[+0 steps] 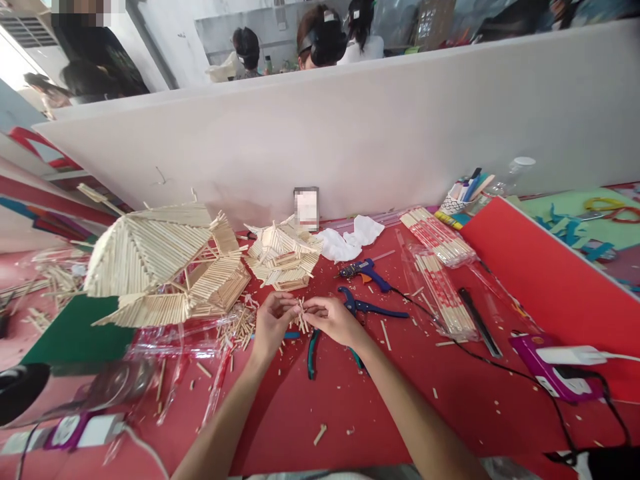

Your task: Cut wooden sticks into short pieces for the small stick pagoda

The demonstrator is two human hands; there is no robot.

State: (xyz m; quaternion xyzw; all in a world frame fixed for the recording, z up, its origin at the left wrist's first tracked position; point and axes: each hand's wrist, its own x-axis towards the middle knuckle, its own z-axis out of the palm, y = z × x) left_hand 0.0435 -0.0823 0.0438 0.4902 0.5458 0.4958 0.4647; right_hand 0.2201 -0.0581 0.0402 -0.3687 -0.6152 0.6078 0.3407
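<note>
Both hands meet over the middle of the red table. My left hand [274, 321] and my right hand [333, 320] pinch a small bundle of short wooden sticks [303, 323] between their fingertips. Beneath them lie green-handled pliers [313, 353], partly covered by my right hand. To the left is a heap of cut wooden sticks [237, 325]. Beyond my hands stands a small stick-built roof model [284, 253], and left of it a larger stick-built pavilion model [155, 257]. A blue-handled cutter [373, 308] and a blue glue gun [367, 270] lie right of my hands.
Packs of wooden sticks [445, 293] in plastic lie to the right, with a black cable across the table. Farther right are a red board [560, 287] and a purple power strip [555, 373]. A white partition [350, 140] closes the back; people sit beyond it.
</note>
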